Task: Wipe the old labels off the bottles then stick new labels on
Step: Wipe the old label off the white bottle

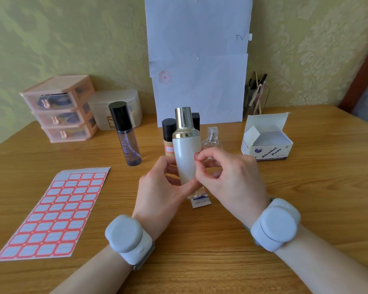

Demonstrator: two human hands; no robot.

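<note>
Grey-banded left hand [164, 187] curls round the upright glossy white, silver-capped bottle [185, 158] from its left, while right hand [227, 177] pinches a red-bordered paper label [197, 155] against its right side.

Peeling a label off the white bottle

The left hand [162, 185] grips the upright white bottle [186, 158] above the table [306, 198]; the right hand [227, 177] pinches a red-edged label [197, 155] at its side.

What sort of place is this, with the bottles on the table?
Likely a home desk or dressing table, not a workshop: green patterned wallpaper, a small pink drawer organiser, and cosmetic bottles on a wooden table.
</note>
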